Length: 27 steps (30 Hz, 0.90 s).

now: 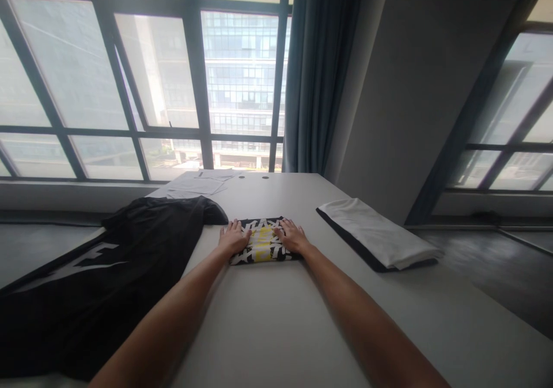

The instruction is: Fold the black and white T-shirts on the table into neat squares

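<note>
A folded black T-shirt (262, 245) with a white and yellow print lies flat on the white table (268, 307), forming a small rectangle. My left hand (234, 237) rests on its left end with the fingers stretched out. On its right end lies my right hand (292, 236), likewise spread flat, fingers pointing away from me. Both hands press from above and grip nothing. To the left, a black garment (108, 267) with a white print is spread out and hangs over the table's edge.
A folded white garment (375, 229) lies on top of a folded dark one (352, 245) at the right. Loose papers (196, 186) lie at the table's far left. Beyond the table are windows (239, 77), a blue-grey curtain (317, 77) and a wide pillar (415, 88).
</note>
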### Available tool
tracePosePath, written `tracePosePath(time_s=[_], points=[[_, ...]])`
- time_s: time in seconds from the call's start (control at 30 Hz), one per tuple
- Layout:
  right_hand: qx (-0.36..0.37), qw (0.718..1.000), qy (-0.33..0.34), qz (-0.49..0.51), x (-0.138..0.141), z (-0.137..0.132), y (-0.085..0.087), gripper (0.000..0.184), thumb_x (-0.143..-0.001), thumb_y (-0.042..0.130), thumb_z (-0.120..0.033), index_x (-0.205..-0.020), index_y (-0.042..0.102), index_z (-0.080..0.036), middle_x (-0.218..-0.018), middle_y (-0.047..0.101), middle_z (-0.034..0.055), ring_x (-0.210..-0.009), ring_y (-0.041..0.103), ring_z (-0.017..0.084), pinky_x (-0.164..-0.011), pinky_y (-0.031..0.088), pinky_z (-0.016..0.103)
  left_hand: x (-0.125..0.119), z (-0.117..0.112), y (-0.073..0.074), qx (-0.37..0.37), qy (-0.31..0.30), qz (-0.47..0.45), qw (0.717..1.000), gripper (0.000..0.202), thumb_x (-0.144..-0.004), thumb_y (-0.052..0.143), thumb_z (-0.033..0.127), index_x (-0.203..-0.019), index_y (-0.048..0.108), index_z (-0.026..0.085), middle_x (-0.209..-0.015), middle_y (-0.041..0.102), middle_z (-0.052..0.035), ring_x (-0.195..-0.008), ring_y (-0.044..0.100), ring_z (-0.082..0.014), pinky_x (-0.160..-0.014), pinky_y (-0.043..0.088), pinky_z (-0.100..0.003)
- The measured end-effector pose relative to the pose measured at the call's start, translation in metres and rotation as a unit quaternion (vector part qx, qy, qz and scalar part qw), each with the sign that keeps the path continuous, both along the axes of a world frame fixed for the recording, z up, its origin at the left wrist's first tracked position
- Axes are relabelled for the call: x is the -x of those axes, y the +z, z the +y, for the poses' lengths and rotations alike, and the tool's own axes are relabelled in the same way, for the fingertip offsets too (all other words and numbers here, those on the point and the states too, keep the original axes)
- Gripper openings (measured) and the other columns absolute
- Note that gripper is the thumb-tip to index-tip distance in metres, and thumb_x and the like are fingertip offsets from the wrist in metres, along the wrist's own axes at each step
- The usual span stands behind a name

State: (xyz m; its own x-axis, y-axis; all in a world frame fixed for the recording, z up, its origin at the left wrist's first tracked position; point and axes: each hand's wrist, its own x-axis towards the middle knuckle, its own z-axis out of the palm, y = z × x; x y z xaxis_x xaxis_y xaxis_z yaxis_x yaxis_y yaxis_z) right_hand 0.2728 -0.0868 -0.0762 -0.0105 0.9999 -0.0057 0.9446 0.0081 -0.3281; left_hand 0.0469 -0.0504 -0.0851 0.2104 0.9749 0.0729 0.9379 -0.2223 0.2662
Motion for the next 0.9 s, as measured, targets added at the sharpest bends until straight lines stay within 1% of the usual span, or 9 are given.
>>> tracePosePath(time_s=[0.07,0.13,0.23,0.3,0.4,0.57,0.67,0.77,0.9], points=[[-0.011,1.000,0.026,-0.007,0.008,-0.010,0.003,0.073,-0.100,0.015,-0.060,-0.159,0.021,-0.018,-0.166,0.010,0.0065,-0.153,0.004,0.020,-0.122,0.004,0.047,-0.005,-0.010,-0.001,-0.027,-0.030,-0.006,0.999,0.073,-0.097,0.020,0.057,-0.155,0.033,0.014,-0.165,0.018,-0.0132,-0.153,0.013,-0.0299,-0.121,0.013,-0.054],[-0.011,0.998,0.053,-0.015,0.018,-0.020,0.004,0.072,-0.100,0.017,-0.060,-0.159,0.022,-0.018,-0.166,0.012,0.0059,-0.153,0.004,0.020,-0.122,0.004,0.047,-0.012,-0.022,-0.003,-0.040,-0.084,-0.006,0.996,0.071,-0.098,0.019,0.056,-0.155,0.033,0.015,-0.164,0.020,-0.0116,-0.153,0.014,-0.0274,-0.121,0.013,-0.051],[0.000,0.998,0.062,-0.033,0.028,-0.030,0.002,0.070,-0.100,0.019,-0.058,-0.159,0.022,-0.020,-0.166,0.013,0.0042,-0.153,0.006,0.020,-0.122,0.004,0.046,-0.019,-0.038,-0.007,-0.039,-0.133,0.012,0.990,0.069,-0.099,0.019,0.054,-0.155,0.032,0.015,-0.164,0.024,-0.0112,-0.153,0.016,-0.0252,-0.122,0.014,-0.048],[0.008,0.997,0.057,-0.043,0.028,-0.033,0.001,0.070,-0.100,0.019,-0.058,-0.159,0.022,-0.020,-0.166,0.013,0.0044,-0.153,0.008,0.019,-0.122,0.004,0.047,-0.018,-0.045,-0.008,-0.038,-0.126,0.022,0.991,0.070,-0.099,0.019,0.053,-0.154,0.033,0.013,-0.163,0.025,-0.0124,-0.152,0.017,-0.0256,-0.122,0.014,-0.047],[0.017,0.998,0.045,-0.046,0.022,-0.033,-0.002,0.075,-0.099,0.019,-0.063,-0.160,0.020,-0.019,-0.166,0.011,0.0062,-0.153,0.007,0.020,-0.121,0.003,0.049,-0.011,-0.049,-0.005,-0.021,-0.092,0.027,0.995,0.074,-0.098,0.021,0.058,-0.155,0.032,0.012,-0.164,0.022,-0.0133,-0.152,0.016,-0.0274,-0.122,0.016,-0.046],[0.007,0.999,0.021,-0.044,0.012,-0.034,-0.008,0.080,-0.096,0.018,-0.068,-0.160,0.016,-0.020,-0.167,0.009,0.0068,-0.153,0.003,0.021,-0.121,0.004,0.049,0.001,-0.054,-0.002,-0.011,-0.069,0.014,0.997,0.077,-0.097,0.020,0.061,-0.156,0.028,0.013,-0.165,0.015,-0.0128,-0.153,0.010,-0.0246,-0.122,0.016,-0.044],[0.005,0.999,0.015,-0.034,0.012,-0.036,-0.010,0.083,-0.096,0.016,-0.070,-0.160,0.015,-0.018,-0.167,0.008,0.0075,-0.153,0.003,0.020,-0.121,0.004,0.048,0.008,-0.055,0.000,0.013,-0.055,0.023,0.998,0.081,-0.095,0.021,0.064,-0.157,0.024,0.012,-0.166,0.011,-0.0117,-0.154,0.009,-0.0273,-0.122,0.013,-0.049],[0.004,1.000,0.010,-0.024,0.012,-0.037,-0.010,0.085,-0.095,0.016,-0.070,-0.160,0.015,-0.015,-0.167,0.008,0.0076,-0.153,0.004,0.020,-0.121,0.005,0.047,0.016,-0.053,0.002,0.028,-0.045,0.030,0.998,0.083,-0.094,0.022,0.066,-0.159,0.020,0.015,-0.166,0.008,-0.0088,-0.153,0.009,-0.0300,-0.121,0.010,-0.054],[0.007,1.000,0.003,-0.025,0.012,-0.037,-0.009,0.084,-0.096,0.017,-0.069,-0.160,0.015,-0.015,-0.167,0.007,0.0072,-0.153,0.003,0.019,-0.121,0.003,0.047,0.021,-0.052,0.001,0.029,-0.049,0.027,0.998,0.082,-0.094,0.020,0.065,-0.160,0.018,0.016,-0.166,0.007,-0.0077,-0.153,0.009,-0.0280,-0.121,0.010,-0.054]])
